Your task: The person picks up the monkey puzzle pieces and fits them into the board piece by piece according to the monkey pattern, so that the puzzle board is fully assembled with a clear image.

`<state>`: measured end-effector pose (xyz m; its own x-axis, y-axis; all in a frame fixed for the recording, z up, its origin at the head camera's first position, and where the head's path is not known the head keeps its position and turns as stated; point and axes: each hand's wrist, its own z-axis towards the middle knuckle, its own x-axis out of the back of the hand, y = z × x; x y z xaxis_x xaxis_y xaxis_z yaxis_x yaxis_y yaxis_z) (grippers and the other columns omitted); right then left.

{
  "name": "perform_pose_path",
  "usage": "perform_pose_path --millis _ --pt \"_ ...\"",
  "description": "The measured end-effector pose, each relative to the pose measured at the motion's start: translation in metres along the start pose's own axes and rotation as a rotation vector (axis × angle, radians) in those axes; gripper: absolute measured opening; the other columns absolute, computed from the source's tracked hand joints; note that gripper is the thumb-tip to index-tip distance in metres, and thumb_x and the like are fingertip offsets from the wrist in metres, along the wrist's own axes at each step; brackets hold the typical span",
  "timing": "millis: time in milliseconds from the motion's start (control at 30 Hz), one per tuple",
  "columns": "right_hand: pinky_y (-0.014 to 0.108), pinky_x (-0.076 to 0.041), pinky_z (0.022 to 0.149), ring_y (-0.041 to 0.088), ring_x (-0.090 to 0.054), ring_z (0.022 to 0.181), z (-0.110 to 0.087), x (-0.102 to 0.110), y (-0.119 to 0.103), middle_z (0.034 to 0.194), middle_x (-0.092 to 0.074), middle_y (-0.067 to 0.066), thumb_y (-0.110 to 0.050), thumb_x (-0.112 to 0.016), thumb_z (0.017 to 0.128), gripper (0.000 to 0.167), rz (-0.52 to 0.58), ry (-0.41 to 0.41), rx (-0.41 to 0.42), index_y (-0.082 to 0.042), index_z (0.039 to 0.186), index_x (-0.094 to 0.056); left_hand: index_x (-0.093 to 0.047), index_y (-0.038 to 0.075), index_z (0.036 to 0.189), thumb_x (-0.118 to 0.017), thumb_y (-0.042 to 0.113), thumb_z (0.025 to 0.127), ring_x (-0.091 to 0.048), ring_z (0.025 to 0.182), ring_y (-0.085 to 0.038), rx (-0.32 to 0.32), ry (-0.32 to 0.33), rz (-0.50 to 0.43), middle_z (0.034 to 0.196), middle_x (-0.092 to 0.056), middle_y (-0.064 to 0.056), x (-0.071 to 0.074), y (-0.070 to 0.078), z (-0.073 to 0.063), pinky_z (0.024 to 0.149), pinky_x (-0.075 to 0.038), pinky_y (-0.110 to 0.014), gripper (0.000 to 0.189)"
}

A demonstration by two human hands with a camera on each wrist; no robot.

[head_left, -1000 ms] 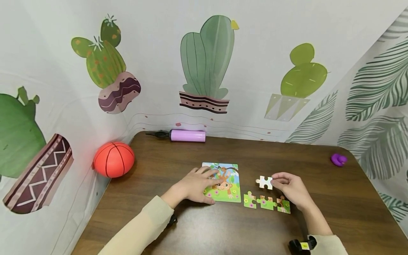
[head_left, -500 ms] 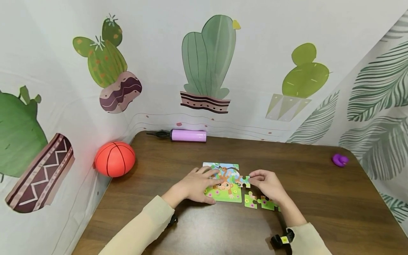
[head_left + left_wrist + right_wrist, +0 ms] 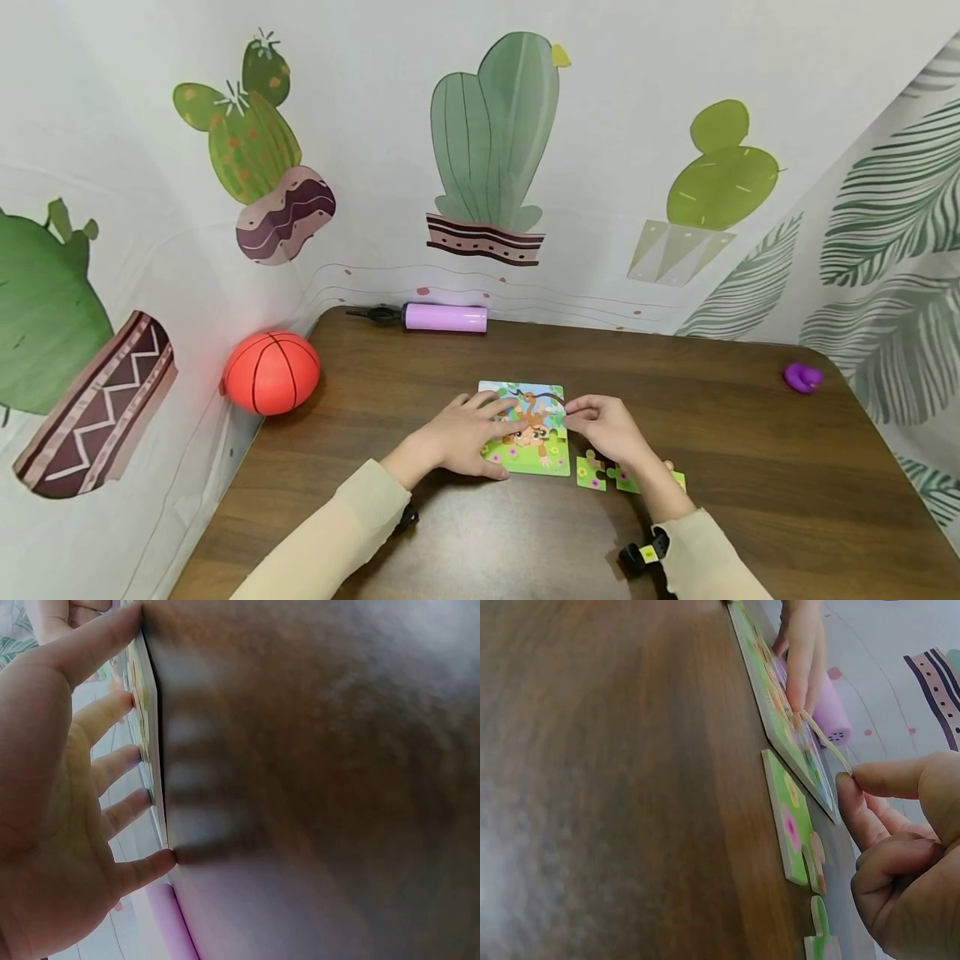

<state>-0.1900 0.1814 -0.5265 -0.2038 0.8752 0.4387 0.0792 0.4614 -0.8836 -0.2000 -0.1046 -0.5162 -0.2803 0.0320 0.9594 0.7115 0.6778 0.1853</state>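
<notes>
On the brown table lies a puzzle board [image 3: 551,462] with a monkey picture on it. My left hand [image 3: 468,435] rests spread on the board's left part, its fingertips touching it, as the left wrist view also shows. Between thumb and finger, my right hand [image 3: 606,427] pinches a puzzle piece [image 3: 826,741] over the board's right side; in the right wrist view the piece stands tilted above the board. Loose puzzle pieces [image 3: 591,472] lie right of the board, partly hidden beneath the right forearm.
An orange-red ball [image 3: 272,373] sits at the table's left edge. Along the back lies a purple hand pump [image 3: 446,317] with a black nozzle. A small purple duck [image 3: 802,377] stands at the back right. A cactus-print cloth hangs behind the table.
My right hand has moved left with the puzzle piece, from above the loose pieces to the board's right side. The left hand stays in place on the board.
</notes>
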Motion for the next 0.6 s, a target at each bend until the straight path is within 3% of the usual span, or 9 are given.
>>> perform_pose_path --millis 400,600 --pt "0.038 -0.054 0.081 0.021 -0.07 0.09 0.002 -0.01 -0.003 0.096 -0.075 0.006 -0.015 -0.073 0.096 0.018 0.026 0.002 -0.058 -0.002 0.109 -0.073 -0.034 0.042 0.162 -0.061 0.073 0.092 -0.016 0.157 -0.029 0.008 -0.02 -0.004 0.172 -0.018 0.008 0.004 0.003 -0.001 0.121 -0.022 -0.061 0.081" --pt "0.032 -0.051 0.061 0.018 -0.065 0.074 0.003 -0.009 -0.004 0.097 -0.075 0.006 -0.017 -0.075 0.096 0.018 0.008 0.005 -0.073 -0.004 0.107 -0.074 -0.034 0.043 0.162 -0.061 0.072 0.092 -0.016 0.157 -0.029 0.011 -0.024 0.004 0.172 -0.018 0.007 0.006 0.004 -0.001 0.121 -0.022 -0.059 0.08"
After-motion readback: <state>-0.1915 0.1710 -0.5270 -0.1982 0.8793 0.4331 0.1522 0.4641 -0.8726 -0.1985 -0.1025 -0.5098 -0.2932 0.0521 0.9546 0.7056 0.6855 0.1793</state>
